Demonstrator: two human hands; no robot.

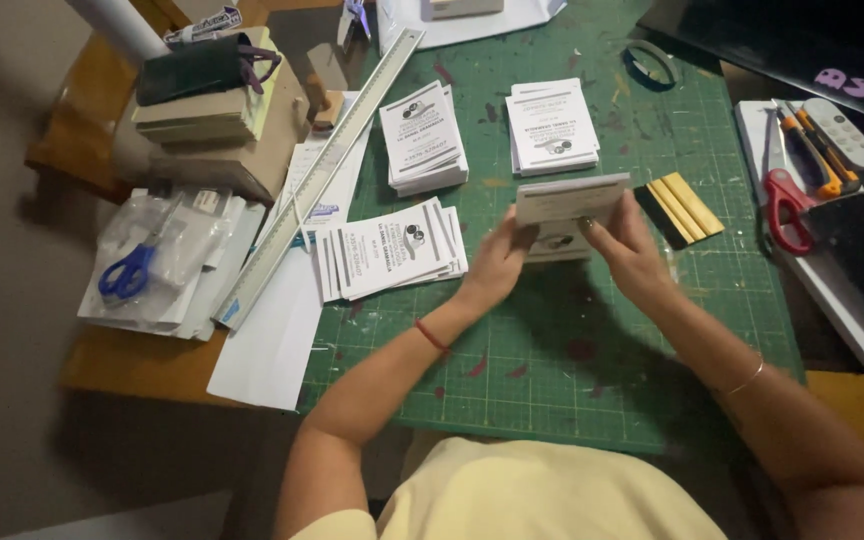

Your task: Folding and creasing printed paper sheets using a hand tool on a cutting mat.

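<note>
Both hands, left and right, pinch a card stack by its ends above the mat; light, slippery, likely to fan.

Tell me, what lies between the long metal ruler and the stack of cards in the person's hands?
In the head view, between the ruler and the held stack lie two piles of printed cards: one upper, one fanned lower.

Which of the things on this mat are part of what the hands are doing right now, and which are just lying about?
In hand:
card stack, held by left hand and right hand
three more card piles

Lying about:
ruler
blue scissors
red scissors
yellow strips
remote
</note>
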